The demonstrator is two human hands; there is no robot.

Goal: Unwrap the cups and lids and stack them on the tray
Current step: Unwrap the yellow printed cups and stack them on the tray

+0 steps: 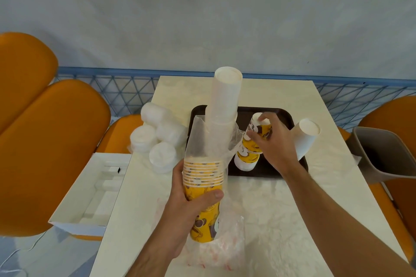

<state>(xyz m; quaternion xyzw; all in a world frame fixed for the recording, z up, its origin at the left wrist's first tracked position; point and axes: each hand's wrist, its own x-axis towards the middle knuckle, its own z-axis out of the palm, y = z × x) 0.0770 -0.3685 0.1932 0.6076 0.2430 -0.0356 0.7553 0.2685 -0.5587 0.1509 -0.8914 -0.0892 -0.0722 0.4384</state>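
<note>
Mostly yellow printed cup stack, half-wrapped, gripped by left hand fingers

Bare worktop lies right of and nearer than the tray. Left of the tray, lid stacks block passage; a tall white cup stack stands at the tray's left rim, a bin beyond its right.

Head view, looking down, close over table.
</note>
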